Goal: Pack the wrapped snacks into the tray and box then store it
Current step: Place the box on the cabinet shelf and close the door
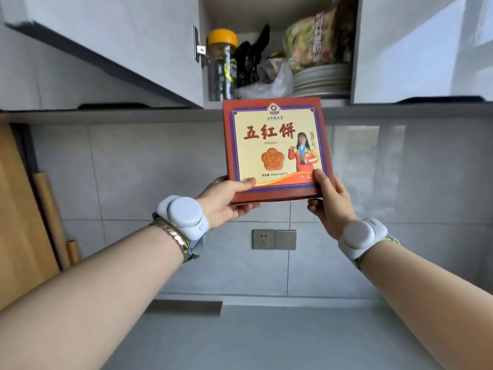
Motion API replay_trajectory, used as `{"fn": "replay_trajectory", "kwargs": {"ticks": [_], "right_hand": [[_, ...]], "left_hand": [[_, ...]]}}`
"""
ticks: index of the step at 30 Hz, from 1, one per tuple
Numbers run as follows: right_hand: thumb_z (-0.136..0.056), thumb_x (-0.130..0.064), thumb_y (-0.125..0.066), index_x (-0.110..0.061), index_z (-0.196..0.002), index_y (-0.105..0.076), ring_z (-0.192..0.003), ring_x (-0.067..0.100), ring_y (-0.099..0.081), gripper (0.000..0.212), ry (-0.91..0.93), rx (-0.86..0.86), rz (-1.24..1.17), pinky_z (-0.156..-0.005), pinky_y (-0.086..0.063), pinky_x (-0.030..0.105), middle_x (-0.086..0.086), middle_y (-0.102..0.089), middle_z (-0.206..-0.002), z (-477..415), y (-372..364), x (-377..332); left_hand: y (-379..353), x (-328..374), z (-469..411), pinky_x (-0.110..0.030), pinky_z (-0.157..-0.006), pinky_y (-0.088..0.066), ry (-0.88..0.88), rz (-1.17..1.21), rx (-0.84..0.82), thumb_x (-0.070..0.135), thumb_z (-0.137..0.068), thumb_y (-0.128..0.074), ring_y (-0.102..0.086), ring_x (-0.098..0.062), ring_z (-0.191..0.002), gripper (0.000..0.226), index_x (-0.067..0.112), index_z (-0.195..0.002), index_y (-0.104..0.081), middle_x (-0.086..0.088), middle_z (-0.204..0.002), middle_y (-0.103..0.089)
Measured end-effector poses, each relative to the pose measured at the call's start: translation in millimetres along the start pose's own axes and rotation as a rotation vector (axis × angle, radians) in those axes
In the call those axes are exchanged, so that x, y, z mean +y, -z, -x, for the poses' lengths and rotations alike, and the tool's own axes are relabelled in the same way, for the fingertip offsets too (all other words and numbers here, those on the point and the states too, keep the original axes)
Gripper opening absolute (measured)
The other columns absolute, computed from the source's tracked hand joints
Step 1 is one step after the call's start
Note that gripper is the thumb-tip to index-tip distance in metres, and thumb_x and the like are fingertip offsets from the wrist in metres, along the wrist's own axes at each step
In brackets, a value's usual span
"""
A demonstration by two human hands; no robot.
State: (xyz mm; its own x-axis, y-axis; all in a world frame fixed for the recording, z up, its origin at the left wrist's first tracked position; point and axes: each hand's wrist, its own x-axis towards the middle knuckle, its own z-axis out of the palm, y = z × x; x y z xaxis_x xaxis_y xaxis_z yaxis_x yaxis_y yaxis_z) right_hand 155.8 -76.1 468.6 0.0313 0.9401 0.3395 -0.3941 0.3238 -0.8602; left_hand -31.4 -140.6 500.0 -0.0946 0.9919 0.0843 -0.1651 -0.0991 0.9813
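Holding the box (pixel 277 148) up with both hands, the person has it in front of the open cupboard (pixel 280 12), with its top edge at the level of the lowest shelf. The box is closed and its printed face looks toward the camera: a red frame, a cream label with red characters and a picture of a flower-shaped biscuit.

The left hand (pixel 224 201) grips the lower left corner, with the thumb lying on the front and the fingers curled under the bottom edge. The right hand (pixel 330 206) grips the lower right corner in the same way, thumb on the front and fingers behind. Each wrist carries a pale round device, and the left wrist also has a gold bracelet (pixel 173 236).

Inside the cupboard, a jar with a yellow lid (pixel 222 65) stands on the left. Beside it are a black bag (pixel 250 60) and a clear plastic bag (pixel 269 81). On the right a stack of plates (pixel 321 80) carries a large printed snack bag (pixel 317 41).

Below, on the grey tiled wall, a socket (pixel 263 239) and a switch (pixel 285 239) sit side by side. A wooden board (pixel 18 222) and a rolling pin (pixel 52 217) lean at the far left. The grey counter (pixel 266 340) lies underneath the arms.
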Motion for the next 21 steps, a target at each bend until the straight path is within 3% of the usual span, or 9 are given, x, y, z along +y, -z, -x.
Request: {"fn": "replay_trajectory", "kwargs": {"ticks": [3, 6, 10, 13, 16, 19, 21], "right_hand": [[-0.091, -0.033, -0.056, -0.023, -0.115, -0.056, -0.044, 0.01, -0.048, 0.027, 0.098, -0.017, 0.027, -0.048, -0.05, 0.019, -0.003, -0.054, -0.072, -18, -8, -31], [-0.092, -0.033, -0.053, -0.025, -0.12, -0.052, -0.044, 0.005, -0.054, 0.029, 0.201, -0.074, 0.04, -0.054, -0.055, 0.022, -0.004, -0.058, -0.08, -40, -22, -62], [-0.091, -0.032, -0.057, -0.023, -0.114, -0.054, -0.055, 0.012, -0.058, 0.025, 0.347, -0.109, 0.097, -0.054, -0.059, 0.024, -0.004, -0.061, -0.081, -64, -42, -98], [-0.091, -0.03, -0.056, -0.022, -0.113, -0.054, -0.068, 0.013, -0.062, 0.023, 0.456, -0.145, 0.159, -0.054, -0.06, 0.025, -0.004, -0.064, -0.09, -90, -60, -123], [-0.091, -0.033, -0.056, -0.024, -0.111, -0.056, -0.076, 0.011, -0.065, 0.023, 0.55, -0.149, 0.242, -0.06, -0.061, 0.03, -0.003, -0.066, -0.095, -124, -77, -140], [-0.09, -0.033, -0.056, -0.017, -0.119, -0.06, -0.078, 0.012, -0.063, 0.033, 0.6, -0.119, 0.387, -0.05, -0.053, 0.014, -0.001, -0.066, -0.097, -147, -86, -150], [-0.09, -0.03, -0.058, -0.015, -0.121, -0.059, -0.077, 0.015, -0.064, 0.035, 0.58, -0.174, 0.463, -0.052, -0.056, 0.018, 0.002, -0.067, -0.1, -167, -92, -151]], "left_hand": [[-11, 31, -8, -0.019, -0.045, -0.052, -0.211, 0.012, 0.027, 0.005, -0.084, -0.064, -0.065, -0.026, -0.072, 0.034, 0.017, -0.113, -0.052, -0.007, -0.103, -0.066], [-16, 61, -19, -0.022, -0.049, -0.056, -0.392, -0.015, 0.021, 0.002, -0.085, -0.063, -0.065, -0.019, -0.076, 0.032, 0.022, -0.107, -0.052, -0.003, -0.107, -0.064], [-17, 98, -31, -0.026, -0.057, -0.06, -0.486, -0.031, -0.004, 0.004, -0.087, -0.061, -0.065, -0.016, -0.082, 0.041, 0.022, -0.122, -0.047, 0.002, -0.106, -0.065], [-18, 129, -49, -0.026, -0.059, -0.059, -0.537, -0.053, 0.004, 0.005, -0.09, -0.057, -0.064, -0.016, -0.086, 0.036, 0.022, -0.12, -0.047, 0.003, -0.105, -0.064], [-23, 156, -74, -0.022, -0.056, -0.058, -0.603, -0.069, 0.099, 0.01, -0.091, -0.057, -0.06, -0.02, -0.101, 0.039, 0.017, -0.128, -0.047, -0.002, -0.122, -0.061], [-21, 170, -93, -0.02, -0.056, -0.057, -0.64, -0.113, 0.241, 0.015, -0.092, -0.057, -0.059, -0.019, -0.105, 0.039, 0.013, -0.13, -0.048, -0.004, -0.128, -0.059], [-20, 179, -111, -0.023, -0.057, -0.059, -0.624, -0.142, 0.333, 0.013, -0.091, -0.059, -0.059, -0.022, -0.109, 0.04, 0.008, -0.129, -0.048, -0.007, -0.13, -0.058]]}}
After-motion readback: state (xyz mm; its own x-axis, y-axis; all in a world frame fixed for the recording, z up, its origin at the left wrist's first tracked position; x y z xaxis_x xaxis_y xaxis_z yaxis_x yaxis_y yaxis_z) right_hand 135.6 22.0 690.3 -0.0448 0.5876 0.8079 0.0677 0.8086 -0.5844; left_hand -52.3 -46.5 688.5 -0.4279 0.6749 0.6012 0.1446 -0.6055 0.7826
